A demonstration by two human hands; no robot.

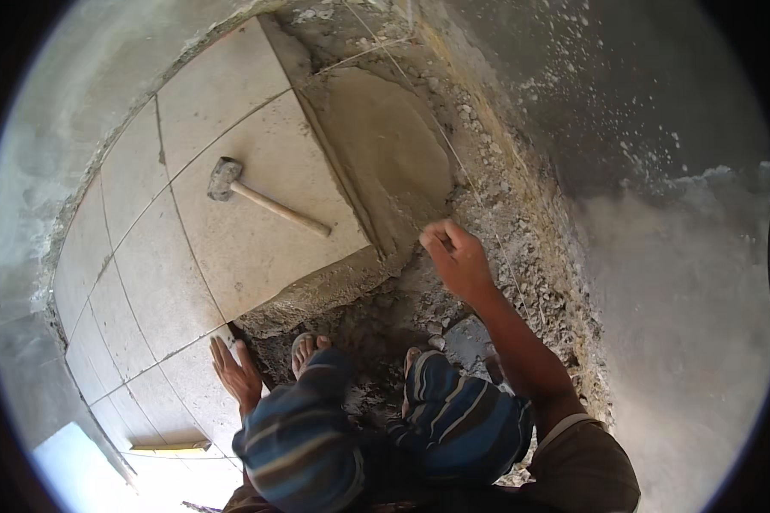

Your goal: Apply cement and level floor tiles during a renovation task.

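My left hand (237, 374) lies flat on a pale floor tile (198, 380), its fingers stretched out beside the tile's edge. Over the rough ground just past the tile corner, my right hand (456, 256) is closed with thumb and fingers drawn together; whatever they may hold is too small to make out. Near it spreads a smoothed bed of wet mortar (385, 137) along the edge of the laid tiles. A mallet (281, 208) with a dark, mortar-smeared head and wooden handle rests on the large tile (257, 248) between my hands, touched by neither.
A thin string (443, 137) runs above the mortar and rubble (522, 248) beside the right wall (676, 282). Between my feet and right forearm lies a grey flat object (466, 340), partly hidden. A yellow bar (169, 448) sits on tiles at lower left.
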